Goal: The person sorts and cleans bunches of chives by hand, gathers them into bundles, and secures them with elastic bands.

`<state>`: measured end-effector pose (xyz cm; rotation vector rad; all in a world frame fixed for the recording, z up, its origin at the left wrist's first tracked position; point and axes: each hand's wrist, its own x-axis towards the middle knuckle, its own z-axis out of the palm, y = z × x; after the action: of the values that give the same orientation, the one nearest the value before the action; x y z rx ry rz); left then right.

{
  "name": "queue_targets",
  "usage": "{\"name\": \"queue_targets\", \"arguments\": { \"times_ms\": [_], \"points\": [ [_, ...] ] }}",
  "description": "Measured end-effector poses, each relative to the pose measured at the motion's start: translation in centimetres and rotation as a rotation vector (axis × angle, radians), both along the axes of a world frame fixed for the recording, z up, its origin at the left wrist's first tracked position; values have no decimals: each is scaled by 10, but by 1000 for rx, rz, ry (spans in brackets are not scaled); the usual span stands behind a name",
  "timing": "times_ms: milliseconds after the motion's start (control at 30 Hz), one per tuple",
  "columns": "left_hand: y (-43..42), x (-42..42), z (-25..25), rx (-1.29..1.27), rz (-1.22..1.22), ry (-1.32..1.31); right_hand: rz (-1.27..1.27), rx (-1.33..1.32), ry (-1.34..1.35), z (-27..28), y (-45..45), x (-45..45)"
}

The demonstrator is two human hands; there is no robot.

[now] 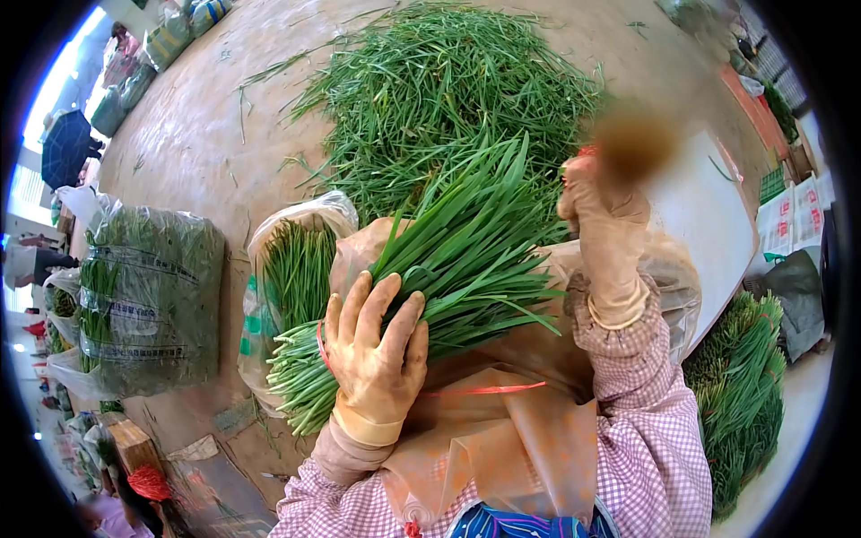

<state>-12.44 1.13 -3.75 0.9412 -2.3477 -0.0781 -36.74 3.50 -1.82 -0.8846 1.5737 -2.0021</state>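
A bunch of long green garlic chives (466, 242) lies across my lap, its pale cut stems pointing left. Near the stem end a red tie (324, 346) goes around it. My left hand (372, 354), in a tan rubber glove, grips the bunch from above with its fingers over the stems. My gloved right hand (592, 193) is raised at the right, fingers curled closed. A bit of red shows at its fingertips, but a brown blur covers part of that hand. Another red tie (484, 389) lies on the brown plastic apron (502, 430).
A large heap of loose chives (448, 99) spreads over the floor ahead. At my left stand an open bag of chives (300, 269) and a wrapped bale (152, 300). More chives (740, 394) are stacked at my right beside a white board (708, 224).
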Motion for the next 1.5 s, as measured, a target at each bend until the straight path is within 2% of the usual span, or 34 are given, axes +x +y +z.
{"name": "queue_targets", "arguments": {
  "times_ms": [67, 133, 167, 233, 267, 433, 533, 567, 633, 667, 700, 767, 800, 900, 967, 1033, 1167, 1233, 1300, 1500],
  "points": [
    [0, -1, 0, -2, 5, -6, 80, -13, 26, 7, 1, 9],
    [1, -2, 1, -5, 9, -14, 313, 15, 229, 11, -2, 17],
    [1, -3, 1, -9, 8, -25, 315, 14, 231, 14, -6, 18],
    [2, -3, 1, -16, 9, -37, 409, 315, 178, 19, -20, 14],
    [2, -3, 1, -22, 8, -41, 416, 285, 266, 10, -26, 11],
    [3, -1, 2, -8, 13, -32, 544, 391, 310, 7, -40, 17],
    [3, -1, 1, 3, 4, -24, 450, 342, 680, 4, -43, 19],
    [3, -1, 2, 9, -2, -30, 448, 347, 673, -2, -44, 20],
    [1, -1, 3, 32, 0, -12, 150, -1, 626, -17, -48, 20],
    [-2, 0, 2, 40, -19, 30, 118, 53, 251, -13, -49, 13],
    [-5, 4, -2, 21, -13, 40, 71, 133, 70, -2, -45, -3],
    [-9, 7, -1, 65, -16, 79, -55, 106, 25, 12, -34, -22],
    [-10, 8, 0, 84, -17, 94, -57, 104, 18, 8, -28, -29],
    [-15, 9, 0, 134, -29, 142, -62, -163, 289, 1, -8, -40],
    [-15, 7, 1, 134, -32, 144, -35, -80, 69, 11, 15, -37],
    [-15, 6, 2, 176, -34, 142, 151, -90, -41, -1, 26, -45],
    [-16, 5, 7, 279, -2, 174, 211, 101, -73, 8, 47, -15],
    [-17, 6, 9, 318, 8, 185, 260, -8, -115, 0, 53, -11],
    [-20, 8, 5, 413, 23, 301, 256, 28, -125, 0, 57, -10],
    [-24, 9, -2, 478, 15, 414, 281, 69, -145, -1, 59, 5]
  ]
}}
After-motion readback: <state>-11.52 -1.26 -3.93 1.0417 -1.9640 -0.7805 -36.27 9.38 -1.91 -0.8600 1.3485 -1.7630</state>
